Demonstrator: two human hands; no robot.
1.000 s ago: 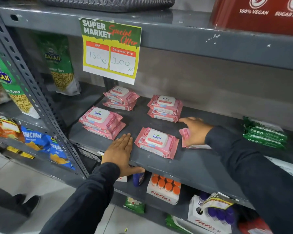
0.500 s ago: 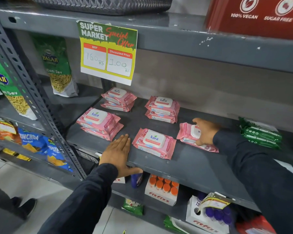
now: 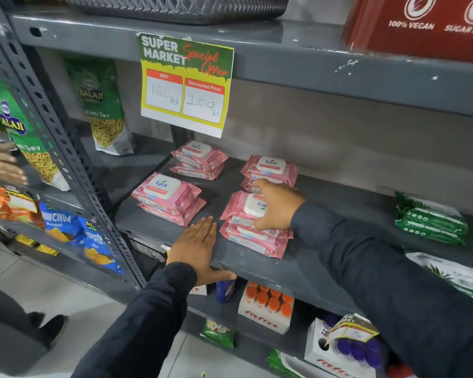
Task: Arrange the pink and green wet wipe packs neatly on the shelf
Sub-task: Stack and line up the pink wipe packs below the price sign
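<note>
Pink wet wipe packs lie in four small stacks on the grey shelf (image 3: pixel 325 271). My right hand (image 3: pixel 277 204) grips a pink pack (image 3: pixel 239 207) that rests on top of the front right pack (image 3: pixel 257 242), its label turned away from me. Behind it sits the back right stack (image 3: pixel 271 167). The front left stack (image 3: pixel 167 197) and the back left stack (image 3: pixel 200 159) lie untouched. My left hand (image 3: pixel 198 248) presses flat on the shelf's front edge, fingers apart, holding nothing. A stack of green packs (image 3: pixel 432 221) lies at the far right of the shelf.
A yellow and green price sign (image 3: pixel 186 85) hangs from the shelf above. Snack bags (image 3: pixel 100 105) fill the unit to the left, where another person's hand (image 3: pixel 0 165) reaches in. Boxes of bottles (image 3: pixel 266 306) stand on the shelf below. A person's shoe (image 3: pixel 53 327) is on the floor.
My right hand has carried a pink pack from the right to the left and set it on top of the front right pack. My left hand has stayed on the shelf edge.
</note>
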